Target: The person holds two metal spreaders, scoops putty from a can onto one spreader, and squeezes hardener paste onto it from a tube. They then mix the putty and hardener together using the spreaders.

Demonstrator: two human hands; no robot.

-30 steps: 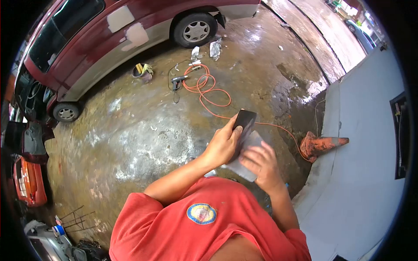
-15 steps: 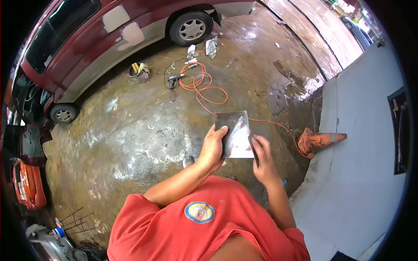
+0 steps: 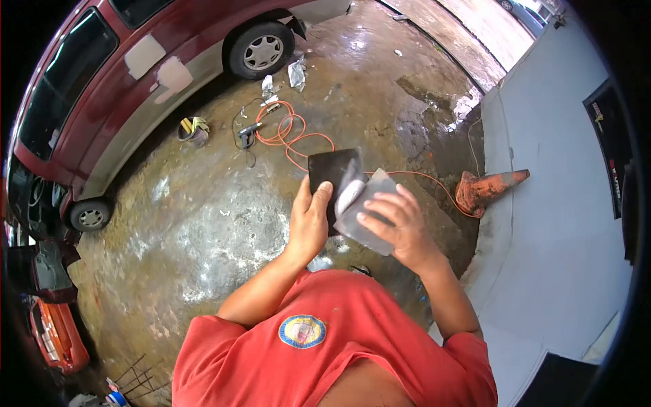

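Right hand (image 3: 401,229) turned grey sheet (image 3: 371,238) face-on, fingers gripping it; left hand (image 3: 309,220) clamps dark plate (image 3: 327,167), for steadiness, I'd guess.

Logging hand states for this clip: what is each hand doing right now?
Left hand: closed, holding a dark rectangular plate.
Right hand: closed, holding a grey flat sheet.

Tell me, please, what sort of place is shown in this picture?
It is probably a vehicle body-repair workshop: a maroon van bears pale patches, and a gun-shaped tool lies beside a coiled orange hose or cord on the stained floor.
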